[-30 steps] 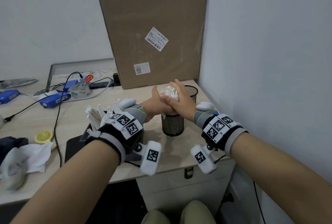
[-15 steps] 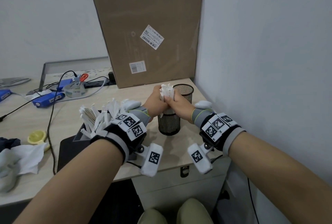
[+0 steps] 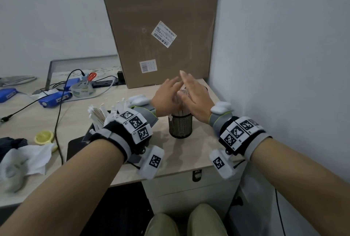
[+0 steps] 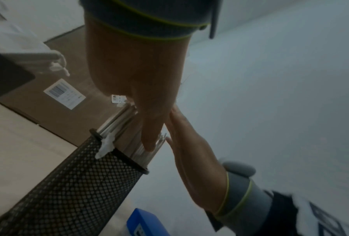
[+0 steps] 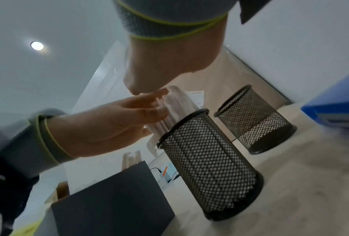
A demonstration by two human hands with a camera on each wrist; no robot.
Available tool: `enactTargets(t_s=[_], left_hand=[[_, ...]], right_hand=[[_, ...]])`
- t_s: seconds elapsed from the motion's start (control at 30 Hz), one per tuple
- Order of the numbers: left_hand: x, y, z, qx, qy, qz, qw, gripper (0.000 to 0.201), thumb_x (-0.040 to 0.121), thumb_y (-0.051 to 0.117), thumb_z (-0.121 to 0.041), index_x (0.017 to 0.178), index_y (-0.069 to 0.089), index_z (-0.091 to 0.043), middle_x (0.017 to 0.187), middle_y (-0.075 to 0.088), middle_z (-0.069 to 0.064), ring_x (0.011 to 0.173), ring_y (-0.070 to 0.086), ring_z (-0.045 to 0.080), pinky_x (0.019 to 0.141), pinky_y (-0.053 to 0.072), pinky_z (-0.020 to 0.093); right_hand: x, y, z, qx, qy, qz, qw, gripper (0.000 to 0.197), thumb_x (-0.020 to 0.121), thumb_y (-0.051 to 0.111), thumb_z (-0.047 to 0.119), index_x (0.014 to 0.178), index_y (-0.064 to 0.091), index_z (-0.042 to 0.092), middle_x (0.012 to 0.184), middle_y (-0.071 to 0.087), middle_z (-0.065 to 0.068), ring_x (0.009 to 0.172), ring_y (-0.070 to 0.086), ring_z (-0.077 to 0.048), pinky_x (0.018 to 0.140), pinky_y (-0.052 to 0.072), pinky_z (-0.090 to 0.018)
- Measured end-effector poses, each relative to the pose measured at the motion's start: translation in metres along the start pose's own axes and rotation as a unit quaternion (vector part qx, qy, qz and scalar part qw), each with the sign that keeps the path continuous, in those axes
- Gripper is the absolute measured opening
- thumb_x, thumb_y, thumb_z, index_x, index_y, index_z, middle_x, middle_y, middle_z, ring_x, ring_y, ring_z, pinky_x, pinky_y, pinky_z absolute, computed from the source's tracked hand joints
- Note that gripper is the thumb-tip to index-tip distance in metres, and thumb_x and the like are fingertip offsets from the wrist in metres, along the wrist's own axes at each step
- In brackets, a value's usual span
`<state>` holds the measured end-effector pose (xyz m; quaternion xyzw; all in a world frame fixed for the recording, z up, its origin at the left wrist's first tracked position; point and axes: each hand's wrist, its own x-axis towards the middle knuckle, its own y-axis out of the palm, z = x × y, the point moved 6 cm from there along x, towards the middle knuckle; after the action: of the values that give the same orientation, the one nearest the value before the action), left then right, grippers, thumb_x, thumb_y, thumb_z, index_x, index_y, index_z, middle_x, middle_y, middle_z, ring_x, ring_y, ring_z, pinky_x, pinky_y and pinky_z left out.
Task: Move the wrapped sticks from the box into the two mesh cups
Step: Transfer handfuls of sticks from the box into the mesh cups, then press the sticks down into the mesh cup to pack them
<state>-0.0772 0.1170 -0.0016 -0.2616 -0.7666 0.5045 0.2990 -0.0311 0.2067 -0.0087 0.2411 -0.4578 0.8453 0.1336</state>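
A bundle of white wrapped sticks (image 5: 175, 108) stands upright in the near black mesh cup (image 3: 180, 125), sticking out above its rim. My left hand (image 3: 166, 93) and right hand (image 3: 193, 95) flank the bundle's top, fingers straight, palms facing each other. In the right wrist view the left hand's fingers (image 5: 149, 110) lie against the sticks. The second mesh cup (image 5: 254, 121) stands just behind, with no sticks showing above its rim; the head view hides it behind my right hand. The black box (image 3: 75, 148) sits to the left with more wrapped sticks (image 3: 98, 116) poking out.
A tall cardboard carton (image 3: 161, 27) stands behind the cups and a white wall (image 3: 274, 65) closes the right side. Cables, blue devices (image 3: 55, 99), a tape roll and white tissue (image 3: 28, 156) lie on the left of the desk. The desk's front edge is close below my wrists.
Both hands gripped the bundle of sticks over the near cup before. Now their fingers have spread straight and the bundle stands in the cup by itself.
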Motion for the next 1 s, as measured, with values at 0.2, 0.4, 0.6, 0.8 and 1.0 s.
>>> enactTargets(t_s=[0.2,0.4,0.6,0.8,1.0], left_hand=[[-0.009,-0.005,-0.004,-0.084,-0.021,-0.002,0.996,0.087,0.076,0.056,-0.048,0.15,0.025,-0.015,0.157,0.022,0.008,0.146,0.017,0.026,0.12,0.012,0.041],[-0.037,-0.055,0.02,-0.191,-0.096,-0.169,0.962,0.031,0.09,0.056,-0.013,0.12,0.062,-0.013,0.125,0.06,0.006,0.118,0.054,0.02,0.105,0.041,0.033],[-0.069,-0.084,0.053,-0.177,-0.204,-0.207,0.94,0.022,0.086,0.051,-0.008,0.097,0.07,-0.012,0.102,0.069,0.006,0.092,0.063,0.022,0.088,0.052,0.036],[-0.103,-0.077,0.081,-0.092,-0.283,-0.084,0.951,0.009,0.085,0.059,-0.01,0.091,0.065,-0.006,0.088,0.061,0.011,0.083,0.056,0.025,0.074,0.047,0.033],[-0.114,-0.043,0.088,-0.046,-0.288,0.048,0.955,0.042,0.083,0.069,-0.018,0.122,0.055,-0.009,0.118,0.057,0.013,0.107,0.055,0.025,0.091,0.043,0.032]], right_hand=[[0.0,0.002,0.003,0.039,0.06,0.024,0.997,0.054,0.101,0.026,0.039,0.15,0.023,0.018,0.158,0.024,0.003,0.148,0.011,-0.016,0.119,0.011,-0.047],[-0.002,-0.023,0.021,0.053,0.021,-0.125,0.991,0.047,0.092,0.035,0.041,0.113,0.064,0.01,0.116,0.063,-0.006,0.112,0.054,-0.021,0.097,0.037,-0.029],[-0.003,-0.004,0.061,0.104,0.103,-0.059,0.987,0.028,0.093,0.052,0.029,0.081,0.064,0.006,0.061,0.059,-0.001,0.058,0.058,-0.015,0.068,0.048,-0.039],[-0.01,0.049,0.095,0.006,0.146,0.144,0.979,0.046,0.093,0.049,0.037,0.06,0.06,0.007,0.064,0.07,-0.014,0.051,0.059,-0.019,0.067,0.052,-0.029],[-0.016,0.09,0.095,0.062,0.225,0.286,0.929,0.04,0.096,0.045,0.032,0.07,0.057,0.004,0.062,0.066,-0.014,0.052,0.055,-0.024,0.047,0.042,-0.022]])
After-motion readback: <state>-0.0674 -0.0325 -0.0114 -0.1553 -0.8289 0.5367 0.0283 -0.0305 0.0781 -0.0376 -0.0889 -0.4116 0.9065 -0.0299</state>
